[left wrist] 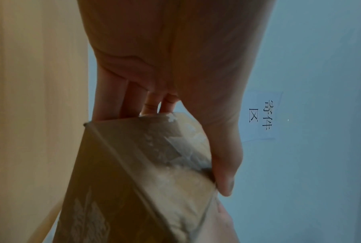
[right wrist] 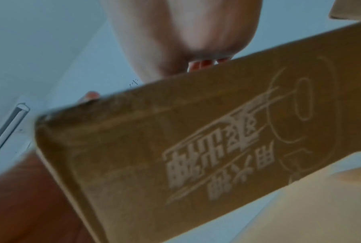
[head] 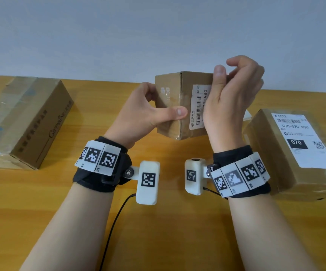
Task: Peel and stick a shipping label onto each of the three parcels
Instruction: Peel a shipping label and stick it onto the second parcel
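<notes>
A small brown parcel (head: pixel 177 106) is held in the air above the table, tilted, with a white shipping label (head: pixel 199 106) on the face turned toward me. My left hand (head: pixel 164 100) grips its left side, thumb in front and fingers behind. My right hand (head: pixel 228 69) is at the upper right corner, thumb pressed on the labelled face and fingers curled behind. The left wrist view shows the left hand (left wrist: pixel 188 144) round the parcel (left wrist: pixel 134 180). In the right wrist view the parcel's printed underside (right wrist: pixel 196 139) hides most of the right hand (right wrist: pixel 154 72).
A large unlabelled box (head: pixel 27 118) lies at the left of the wooden table (head: pixel 168 222). A box (head: pixel 271 153) bearing a white label (head: pixel 301 139) lies at the right. White paper (head: pixel 246 114) shows behind my right wrist. A black cable (head: pixel 115 222) trails from the left wrist.
</notes>
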Demonstrator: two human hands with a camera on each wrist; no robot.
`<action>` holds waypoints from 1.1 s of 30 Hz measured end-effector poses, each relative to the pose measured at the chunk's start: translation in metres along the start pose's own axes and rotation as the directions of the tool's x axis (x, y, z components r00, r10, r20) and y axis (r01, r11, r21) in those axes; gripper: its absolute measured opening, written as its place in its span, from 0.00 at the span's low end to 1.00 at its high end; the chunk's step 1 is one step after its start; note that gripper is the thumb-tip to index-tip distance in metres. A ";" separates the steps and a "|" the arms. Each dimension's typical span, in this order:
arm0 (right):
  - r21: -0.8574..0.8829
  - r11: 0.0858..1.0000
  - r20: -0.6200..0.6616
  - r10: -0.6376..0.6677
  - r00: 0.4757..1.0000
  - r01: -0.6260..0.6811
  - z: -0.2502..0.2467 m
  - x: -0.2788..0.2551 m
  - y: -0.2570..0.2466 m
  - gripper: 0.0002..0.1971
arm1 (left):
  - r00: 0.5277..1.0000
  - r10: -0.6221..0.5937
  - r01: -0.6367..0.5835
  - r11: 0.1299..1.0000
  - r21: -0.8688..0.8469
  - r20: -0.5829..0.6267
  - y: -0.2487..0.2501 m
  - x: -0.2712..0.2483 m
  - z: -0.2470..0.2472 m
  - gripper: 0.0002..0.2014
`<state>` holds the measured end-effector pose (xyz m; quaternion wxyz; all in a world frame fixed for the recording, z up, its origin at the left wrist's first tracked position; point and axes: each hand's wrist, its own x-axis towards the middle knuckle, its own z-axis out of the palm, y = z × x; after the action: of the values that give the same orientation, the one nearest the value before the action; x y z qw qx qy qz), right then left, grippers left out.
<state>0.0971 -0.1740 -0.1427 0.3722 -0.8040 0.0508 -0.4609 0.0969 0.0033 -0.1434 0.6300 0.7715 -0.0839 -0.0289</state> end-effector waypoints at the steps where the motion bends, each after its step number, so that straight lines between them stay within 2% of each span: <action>1: -0.015 1.000 -0.001 -0.012 1.000 0.012 0.000 -0.002 -0.002 0.18 | 1.000 0.001 -0.001 1.000 0.009 0.015 0.001 0.000 0.001 0.43; 6: 0.008 0.997 -0.027 -0.074 0.997 0.075 0.005 -0.008 -0.009 0.18 | 0.999 0.024 -0.026 0.999 0.043 0.035 0.003 -0.001 0.007 0.48; 13: 0.016 0.987 0.002 -0.162 0.987 0.162 0.008 -0.014 -0.015 0.16 | 1.000 -0.012 0.012 0.999 0.038 0.005 -0.002 0.001 0.004 0.46; 16: 0.020 0.993 0.000 -0.119 0.993 0.119 0.004 -0.010 -0.010 0.16 | 1.000 -0.021 0.021 1.000 -0.002 0.021 -0.005 0.001 0.002 0.44; 20: -0.058 0.998 -0.045 0.004 0.999 -0.007 -0.004 0.003 0.006 0.17 | 0.998 -0.032 0.034 0.999 -0.030 0.046 -0.007 0.000 0.004 0.42; 24: -0.109 0.994 -0.004 0.002 1.000 -0.002 -0.002 0.001 0.007 0.17 | 0.999 -0.032 0.034 0.999 -0.041 0.040 -0.006 0.000 0.003 0.41; 26: -0.019 0.999 0.012 -0.051 0.999 0.051 -0.002 0.001 0.004 0.15 | 0.999 -0.033 0.036 0.998 -0.056 0.039 -0.006 0.001 0.002 0.40; 27: 0.114 0.991 0.019 -0.070 0.997 0.067 -0.003 0.001 0.002 0.12 | 0.999 -0.038 0.041 0.996 -0.076 0.038 -0.007 0.001 0.001 0.40; 28: 0.304 0.951 0.031 -0.072 0.997 0.059 -0.006 0.002 -0.003 0.09 | 0.999 -0.040 0.043 0.995 -0.088 0.034 -0.007 0.001 0.000 0.40; 29: 0.505 0.863 0.065 -0.045 0.997 0.007 -0.012 0.004 -0.006 0.06 | 0.999 -0.040 0.042 0.996 -0.082 0.024 -0.008 0.002 -0.001 0.40; 31: 0.779 0.596 0.202 0.061 0.978 -0.198 -0.021 0.008 -0.013 0.19 | 0.999 -0.040 0.040 0.998 -0.047 0.000 -0.012 0.003 -0.002 0.40; 33: 0.856 0.310 0.396 0.123 0.910 -0.414 -0.027 0.007 -0.019 0.29 | 0.999 -0.051 0.051 0.998 -0.036 -0.004 -0.014 0.004 -0.002 0.42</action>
<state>0.0745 -0.1781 -0.1172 0.8340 -0.4838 -0.1318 -0.2304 0.1023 0.0075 -0.1569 0.6429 0.7621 -0.0620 -0.0445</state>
